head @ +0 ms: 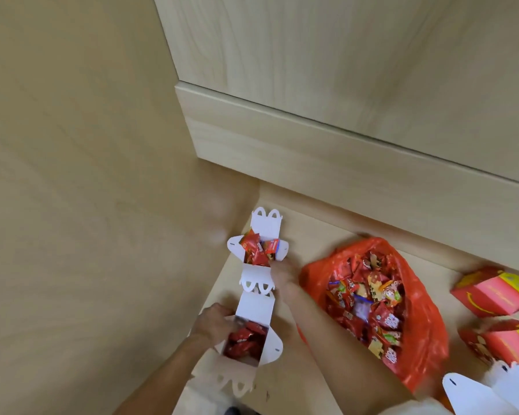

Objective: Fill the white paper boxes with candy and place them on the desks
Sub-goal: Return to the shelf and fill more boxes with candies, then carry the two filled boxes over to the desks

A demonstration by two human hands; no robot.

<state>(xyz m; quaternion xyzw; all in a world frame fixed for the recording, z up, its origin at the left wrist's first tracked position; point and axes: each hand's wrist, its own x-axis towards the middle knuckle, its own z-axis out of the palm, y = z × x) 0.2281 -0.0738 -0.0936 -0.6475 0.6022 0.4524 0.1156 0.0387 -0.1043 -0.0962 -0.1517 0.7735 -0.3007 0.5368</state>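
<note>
I see the far box (265, 227) just up-left of my right hand (282, 275), its fingers too blurred to tell; my left hand (213, 323) grips the near box (255, 307).

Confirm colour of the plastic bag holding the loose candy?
Red plastic bag, slightly translucent. The head view, the only one, shows it clearly.

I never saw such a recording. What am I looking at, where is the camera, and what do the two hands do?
No machine: a person works with bare hands, and the camera sits on the head, looking down. On the wooden desk stand two open white boxes holding candy. The left hand grips the side of the near white box. The right hand is at the far white box, too blurred to judge its grip. A red bag of candy lies to their right, red boxes beyond.
</note>
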